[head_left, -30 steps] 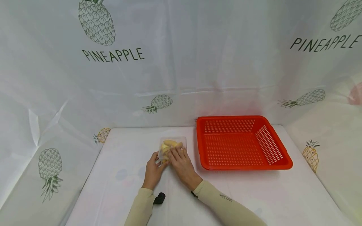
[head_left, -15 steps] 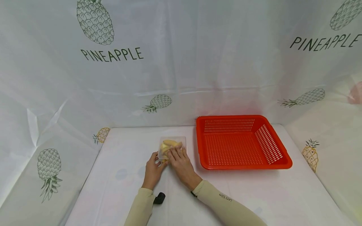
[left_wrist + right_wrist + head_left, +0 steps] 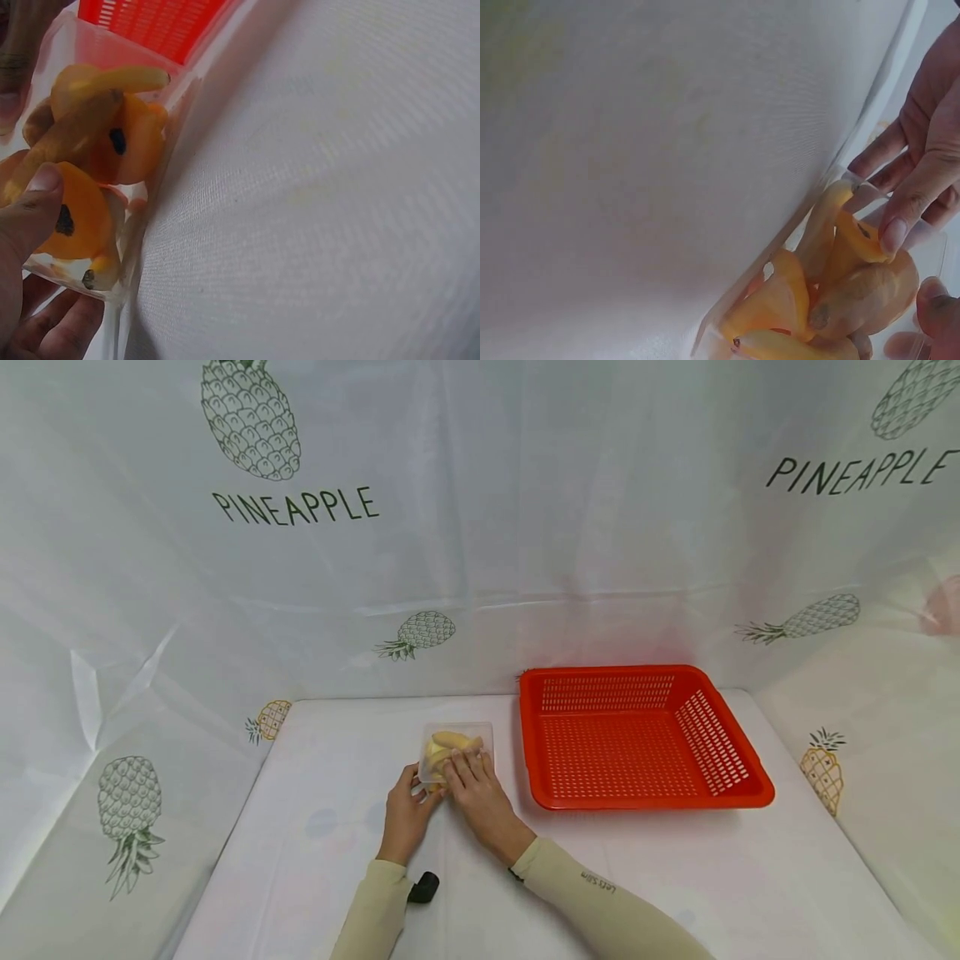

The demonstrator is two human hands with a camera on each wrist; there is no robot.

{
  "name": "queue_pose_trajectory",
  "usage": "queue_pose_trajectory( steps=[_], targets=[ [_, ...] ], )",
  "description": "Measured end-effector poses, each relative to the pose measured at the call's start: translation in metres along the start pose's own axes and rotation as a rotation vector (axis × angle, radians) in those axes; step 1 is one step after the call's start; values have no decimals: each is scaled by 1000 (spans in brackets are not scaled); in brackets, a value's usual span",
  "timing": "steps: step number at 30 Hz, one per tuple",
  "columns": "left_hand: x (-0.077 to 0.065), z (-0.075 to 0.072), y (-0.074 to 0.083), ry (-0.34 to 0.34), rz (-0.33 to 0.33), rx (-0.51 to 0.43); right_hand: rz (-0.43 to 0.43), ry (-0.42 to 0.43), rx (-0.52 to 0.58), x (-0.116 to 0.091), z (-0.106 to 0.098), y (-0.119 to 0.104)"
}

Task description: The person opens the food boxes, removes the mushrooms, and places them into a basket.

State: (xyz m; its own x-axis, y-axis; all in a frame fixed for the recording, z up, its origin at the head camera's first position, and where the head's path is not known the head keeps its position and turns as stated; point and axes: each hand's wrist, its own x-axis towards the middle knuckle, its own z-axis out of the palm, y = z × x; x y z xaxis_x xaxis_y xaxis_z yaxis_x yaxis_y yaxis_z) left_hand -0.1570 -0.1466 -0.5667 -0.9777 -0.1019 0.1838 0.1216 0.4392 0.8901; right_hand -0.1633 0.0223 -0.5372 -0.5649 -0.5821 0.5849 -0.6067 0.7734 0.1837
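A clear plastic box (image 3: 472, 727) stands on the table, filled with toy-like yellow and orange pieces. Among them I see a slim yellow banana-shaped piece (image 3: 131, 78), an orange piece with a dark spot (image 3: 76, 217) and a brownish oblong piece (image 3: 866, 296). My left hand (image 3: 406, 814) grips the box's near left corner. Its thumb lies over the rim on an orange piece, with the other fingers outside the wall. Over the near right part of the box, my right hand (image 3: 483, 802) rests with fairly straight fingers on the pieces. Its fingertips partly hide them.
A red plastic basket (image 3: 615, 760) with slotted walls stands to the right of the box, a narrow gap between them. White cloth covers the table (image 3: 330, 752). A white sheet with printed pineapples (image 3: 480, 527) rises behind and at both sides.
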Motion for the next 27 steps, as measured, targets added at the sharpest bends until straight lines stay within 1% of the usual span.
queue_pose_trajectory(
  steps=[4,10,14,18,21,23,27],
  targets=[
    [-1,0,1,13,17,12,-32,5,-26,0,1,2],
    [-1,0,2,20,10,19,-87,-21,-86,-1,2,4],
    [-1,1,2,27,21,22,-124,-30,-102,0,1,7],
    [0,0,3,35,17,30,-157,-25,-107,1,2,9],
    [1,0,3,25,13,27,-162,-8,-107,1,2,11],
    [0,0,3,16,7,21,-153,24,-89,2,2,12],
    [-2,0,5,8,-18,11,-110,104,2,5,2,13]
  ],
)
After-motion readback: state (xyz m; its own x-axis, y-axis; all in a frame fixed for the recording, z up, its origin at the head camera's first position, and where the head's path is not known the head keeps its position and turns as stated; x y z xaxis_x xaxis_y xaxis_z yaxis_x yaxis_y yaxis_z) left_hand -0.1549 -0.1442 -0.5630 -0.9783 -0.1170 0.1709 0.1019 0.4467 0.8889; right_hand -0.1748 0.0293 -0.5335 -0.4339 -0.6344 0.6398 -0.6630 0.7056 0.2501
